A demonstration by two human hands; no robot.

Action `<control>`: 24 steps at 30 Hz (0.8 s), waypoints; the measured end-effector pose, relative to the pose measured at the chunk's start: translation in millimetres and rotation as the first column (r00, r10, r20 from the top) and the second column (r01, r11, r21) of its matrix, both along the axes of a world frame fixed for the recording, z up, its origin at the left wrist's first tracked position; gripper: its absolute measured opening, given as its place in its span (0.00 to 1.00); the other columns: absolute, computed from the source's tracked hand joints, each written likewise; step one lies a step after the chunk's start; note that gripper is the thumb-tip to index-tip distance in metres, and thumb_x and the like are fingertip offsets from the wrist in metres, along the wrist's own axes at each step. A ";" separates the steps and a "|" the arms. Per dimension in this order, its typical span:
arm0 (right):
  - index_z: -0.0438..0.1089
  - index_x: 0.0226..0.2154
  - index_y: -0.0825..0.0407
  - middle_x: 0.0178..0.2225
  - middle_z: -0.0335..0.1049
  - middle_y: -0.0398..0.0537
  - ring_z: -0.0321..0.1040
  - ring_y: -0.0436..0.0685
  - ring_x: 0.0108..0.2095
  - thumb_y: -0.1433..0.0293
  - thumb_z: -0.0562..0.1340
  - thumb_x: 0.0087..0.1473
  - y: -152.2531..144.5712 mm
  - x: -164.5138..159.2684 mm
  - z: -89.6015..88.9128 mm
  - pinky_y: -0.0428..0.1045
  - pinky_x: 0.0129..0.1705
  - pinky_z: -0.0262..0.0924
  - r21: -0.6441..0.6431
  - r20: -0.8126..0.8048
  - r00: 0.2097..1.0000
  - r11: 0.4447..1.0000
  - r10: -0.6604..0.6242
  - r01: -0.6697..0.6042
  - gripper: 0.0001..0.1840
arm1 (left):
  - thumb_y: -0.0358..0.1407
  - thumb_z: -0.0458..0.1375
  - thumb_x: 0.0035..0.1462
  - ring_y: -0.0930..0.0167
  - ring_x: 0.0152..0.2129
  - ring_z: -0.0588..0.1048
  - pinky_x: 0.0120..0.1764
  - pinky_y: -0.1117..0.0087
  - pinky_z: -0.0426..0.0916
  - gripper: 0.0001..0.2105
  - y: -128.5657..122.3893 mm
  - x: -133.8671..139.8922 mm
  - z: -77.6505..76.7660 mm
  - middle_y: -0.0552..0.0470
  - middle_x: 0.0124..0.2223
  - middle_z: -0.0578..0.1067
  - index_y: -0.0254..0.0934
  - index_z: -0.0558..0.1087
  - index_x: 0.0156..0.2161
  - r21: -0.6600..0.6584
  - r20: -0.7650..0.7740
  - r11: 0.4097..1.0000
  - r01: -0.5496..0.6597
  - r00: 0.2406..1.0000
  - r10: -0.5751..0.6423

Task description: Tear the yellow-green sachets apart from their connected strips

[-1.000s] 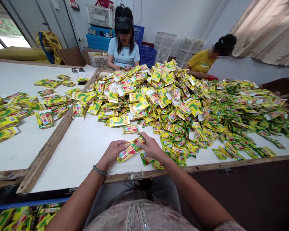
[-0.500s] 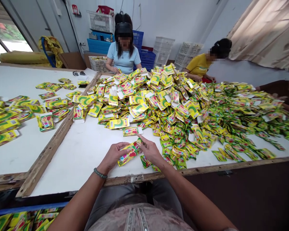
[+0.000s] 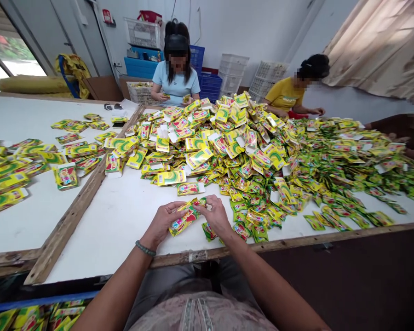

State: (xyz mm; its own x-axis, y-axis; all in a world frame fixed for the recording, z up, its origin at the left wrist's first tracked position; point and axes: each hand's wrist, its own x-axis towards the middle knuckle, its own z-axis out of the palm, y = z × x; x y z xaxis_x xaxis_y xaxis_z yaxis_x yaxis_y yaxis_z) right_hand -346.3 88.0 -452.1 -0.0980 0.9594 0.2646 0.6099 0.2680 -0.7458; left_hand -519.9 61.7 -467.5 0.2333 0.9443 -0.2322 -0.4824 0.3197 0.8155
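My left hand (image 3: 163,222) is closed around the lower side of a small yellow carton (image 3: 182,224) with red and green print, tilted up to the right just above the white tabletop. At the carton's upper right end, my right hand (image 3: 216,215) pinches a small green sachet (image 3: 202,201). Fingers partly hide where sachet and carton meet, so I cannot tell how far one sits inside the other. Another yellow carton (image 3: 190,189) with a white open flap lies just beyond my hands. Loose green sachets (image 3: 241,231) lie right of my right wrist.
A large heap of cartons (image 3: 200,154) fills the table's middle, with sachets (image 3: 331,184) spread rightward. A wooden strip (image 3: 72,216) divides off more cartons (image 3: 7,177) at left. A blue-rimmed bin (image 3: 44,301) stands below. Several people sit around the table.
My right hand's fingers have curled in, from stretched along the carton's end to pinching there. Across the table, a person in light blue has raised both hands; the yellow-shirted person's hand has moved right.
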 end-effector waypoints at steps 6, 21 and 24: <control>0.73 0.28 0.51 0.40 0.64 0.49 0.57 0.57 0.44 0.59 0.53 0.57 0.4 3.8 5.9 0.53 0.49 0.52 -0.125 0.025 0.986 0.979 0.167 -0.163 0.17 | 0.34 0.69 0.38 0.69 0.29 0.77 0.36 0.71 0.71 0.20 0.8 1.1 -1.4 0.48 0.35 0.80 0.32 0.74 0.41 -0.009 -0.033 1.000 -0.021 0.999 0.020; 0.74 0.31 0.52 0.51 0.62 0.52 0.49 0.61 0.55 0.60 0.60 0.53 -17.4 -30.2 5.7 0.57 0.58 0.47 -0.192 0.010 0.991 0.972 0.136 -0.132 0.14 | 0.37 0.67 0.41 0.71 0.27 0.76 0.34 0.73 0.68 0.18 1.1 -2.5 -0.2 0.48 0.33 0.79 0.32 0.75 0.40 0.011 0.033 1.000 0.015 0.999 -0.015; 0.74 0.29 0.52 0.49 0.65 0.51 0.53 0.60 0.54 0.61 0.59 0.54 -12.4 -30.6 4.8 0.55 0.55 0.50 -0.152 -0.040 0.992 0.980 0.121 -0.126 0.13 | 0.40 0.66 0.42 0.70 0.31 0.76 0.35 0.72 0.68 0.21 -2.4 -11.7 7.3 0.47 0.38 0.78 0.33 0.74 0.42 0.068 -0.109 0.991 0.112 0.989 -0.104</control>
